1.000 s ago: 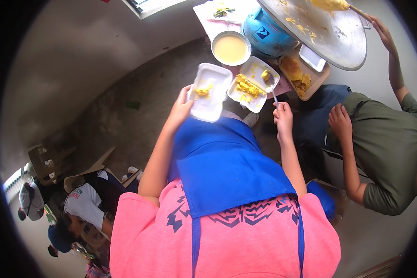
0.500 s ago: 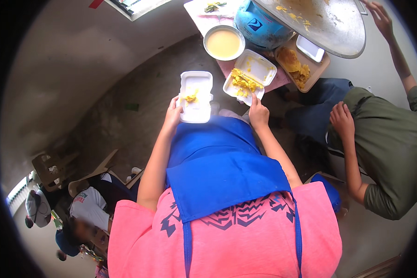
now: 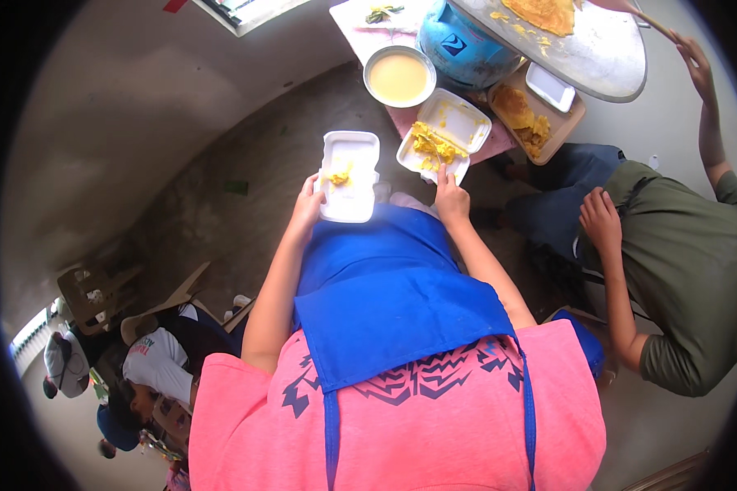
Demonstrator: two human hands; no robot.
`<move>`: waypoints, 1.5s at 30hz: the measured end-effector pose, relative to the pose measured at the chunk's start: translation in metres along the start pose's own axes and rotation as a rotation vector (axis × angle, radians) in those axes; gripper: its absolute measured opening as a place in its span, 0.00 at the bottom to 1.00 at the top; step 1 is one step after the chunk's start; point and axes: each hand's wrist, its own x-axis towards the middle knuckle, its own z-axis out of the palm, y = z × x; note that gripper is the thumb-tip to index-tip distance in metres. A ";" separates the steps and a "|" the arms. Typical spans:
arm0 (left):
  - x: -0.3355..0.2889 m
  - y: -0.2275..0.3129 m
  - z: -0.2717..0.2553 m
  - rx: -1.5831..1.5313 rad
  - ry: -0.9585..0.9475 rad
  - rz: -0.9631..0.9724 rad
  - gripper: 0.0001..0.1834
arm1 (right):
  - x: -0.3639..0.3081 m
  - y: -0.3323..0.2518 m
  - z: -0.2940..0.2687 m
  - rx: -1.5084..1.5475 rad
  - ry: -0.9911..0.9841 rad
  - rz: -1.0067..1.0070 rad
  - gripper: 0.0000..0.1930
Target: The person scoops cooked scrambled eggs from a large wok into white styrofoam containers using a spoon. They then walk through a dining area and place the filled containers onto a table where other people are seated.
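Observation:
An opened white foam food container (image 3: 349,204) is in my left hand (image 3: 306,203), gripped by its left edge. A small heap of shredded yellow food (image 3: 337,177) lies in it. On the table's near corner sits a second opened foam container (image 3: 464,123) with a larger heap of yellow food pieces (image 3: 434,145). My right hand (image 3: 452,201) reaches the near edge of that second container, fingers pinched together. Something thin seems to stick out from the fingertips into the food, too small to make out.
A bowl of pale yellow liquid (image 3: 397,76) stands beside a blue gas cylinder (image 3: 458,45). Above the cylinder a wide metal pan (image 3: 606,57) holds a flat yellow-orange piece. A tan tray (image 3: 567,131) carries food and a white foam tray. A co-worker in green (image 3: 671,270) is at right.
My right hand has shifted slightly left at the food. The co-worker's raised hand now holds a long-handled utensil over the pan, where the flat yellow-orange piece has come into view.

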 end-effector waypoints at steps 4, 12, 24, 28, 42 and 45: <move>-0.003 0.000 -0.002 0.030 0.005 0.034 0.34 | -0.003 -0.005 -0.005 0.018 0.006 0.019 0.25; -0.006 -0.012 -0.011 0.036 -0.031 0.080 0.36 | -0.013 -0.012 -0.015 0.123 0.051 -0.008 0.26; -0.001 -0.013 0.004 -0.031 -0.080 0.161 0.35 | -0.023 -0.016 -0.010 0.295 0.094 0.061 0.24; 0.005 -0.009 0.011 -0.032 -0.148 0.149 0.35 | -0.025 -0.019 -0.028 0.261 0.033 0.103 0.23; 0.030 -0.006 0.018 -0.047 -0.260 0.107 0.39 | -0.037 -0.009 -0.044 0.342 -0.081 0.177 0.24; 0.034 -0.010 0.015 -0.049 -0.301 0.123 0.39 | -0.044 -0.011 -0.048 0.323 -0.048 0.180 0.23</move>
